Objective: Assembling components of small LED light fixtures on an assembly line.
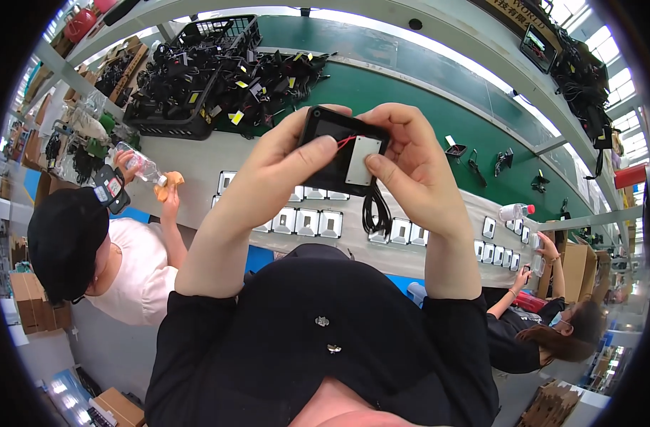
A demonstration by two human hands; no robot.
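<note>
Up in front of my chest, both hands grip a black rectangular electronic housing (328,165) from its two sides. My left hand (278,167) is closed on the left edge, its thumb lying across the black inner face. On the other side my right hand (419,171) presses its thumb on a silver metal plate (360,162), fingers behind the housing. Thin red wires (347,139) run to this plate. A bundled black cable (375,213) hangs below the housing. The fingertips behind it are hidden.
Rows of square white-and-black units (307,222) line the bench below my hands. A black crate (170,107) and piled black cabled parts (268,85) fill the back left. A person (136,263) sits at left with a bottle; another person (531,313) works at right.
</note>
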